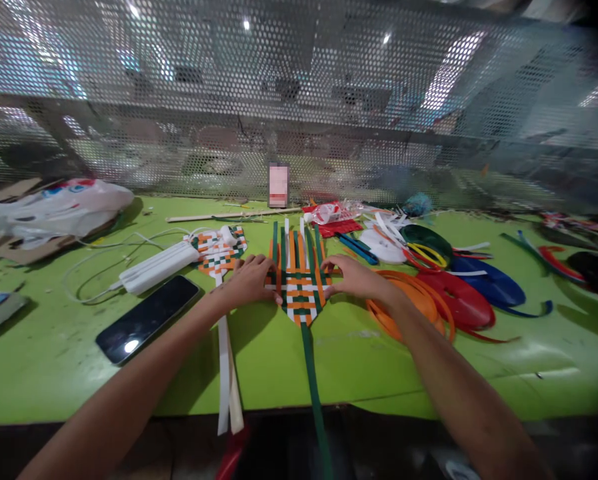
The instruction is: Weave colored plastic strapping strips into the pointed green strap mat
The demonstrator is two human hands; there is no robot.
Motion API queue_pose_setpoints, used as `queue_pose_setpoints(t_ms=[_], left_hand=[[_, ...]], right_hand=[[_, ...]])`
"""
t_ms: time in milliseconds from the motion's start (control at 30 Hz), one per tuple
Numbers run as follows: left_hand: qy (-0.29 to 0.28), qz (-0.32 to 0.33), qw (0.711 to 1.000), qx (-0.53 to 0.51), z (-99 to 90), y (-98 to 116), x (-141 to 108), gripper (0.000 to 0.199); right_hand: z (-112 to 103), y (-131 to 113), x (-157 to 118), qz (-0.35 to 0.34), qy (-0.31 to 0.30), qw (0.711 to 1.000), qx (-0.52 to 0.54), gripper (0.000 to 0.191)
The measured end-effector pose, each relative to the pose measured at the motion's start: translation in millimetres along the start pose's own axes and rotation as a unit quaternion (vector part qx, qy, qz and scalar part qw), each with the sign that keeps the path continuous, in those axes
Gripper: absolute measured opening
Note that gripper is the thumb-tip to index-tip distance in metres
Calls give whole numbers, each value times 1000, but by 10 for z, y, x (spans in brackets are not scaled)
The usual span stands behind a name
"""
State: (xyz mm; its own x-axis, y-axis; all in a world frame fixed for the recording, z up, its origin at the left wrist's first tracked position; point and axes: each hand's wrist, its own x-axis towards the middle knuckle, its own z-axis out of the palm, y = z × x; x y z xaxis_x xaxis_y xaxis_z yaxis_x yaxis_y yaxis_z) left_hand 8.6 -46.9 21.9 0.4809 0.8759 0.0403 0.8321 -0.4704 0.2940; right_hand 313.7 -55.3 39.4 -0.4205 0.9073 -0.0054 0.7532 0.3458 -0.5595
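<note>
Two bare hands work at one flat, shield-shaped piece woven from orange, white and green strips (299, 283), which lies mid-table on the bright green tabletop (353, 373). The left hand (251, 279) touches its left edge, the right hand (353, 277) its right edge; each has thumb and forefinger set apart, and whether either grips the strips cannot be told. Loose strip ends point toward the back; one long dark green strip (309, 373) runs from the lower tip over the front table edge. Green surface shows between that tip and the front edge.

Left of the left hand, room is narrow: a similar woven piece (209, 248), a white oblong device with a cable (156, 270) and a black smartphone (149, 321). On the right, a flat orange strip coil (426, 303) lies beside the right forearm, overlapping a red coil (463, 300). A perforated metal panel (219, 127) bounds the rear.
</note>
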Motion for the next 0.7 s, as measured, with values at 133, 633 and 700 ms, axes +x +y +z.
queue_pose_setpoints(t_ms=[133,633,700], left_hand=[[-5,-4,1000,25,-106,-28,-40,34],[24,13,991,130,-90,315,-149,43],[61,20,995,74,-83,346,-138,41]], right_hand=[[16,48,-10,30,-33,999,-21,54],[83,142,23,23,-33,999,-4,51],[81,132,22,28,-31,999,-5,50]])
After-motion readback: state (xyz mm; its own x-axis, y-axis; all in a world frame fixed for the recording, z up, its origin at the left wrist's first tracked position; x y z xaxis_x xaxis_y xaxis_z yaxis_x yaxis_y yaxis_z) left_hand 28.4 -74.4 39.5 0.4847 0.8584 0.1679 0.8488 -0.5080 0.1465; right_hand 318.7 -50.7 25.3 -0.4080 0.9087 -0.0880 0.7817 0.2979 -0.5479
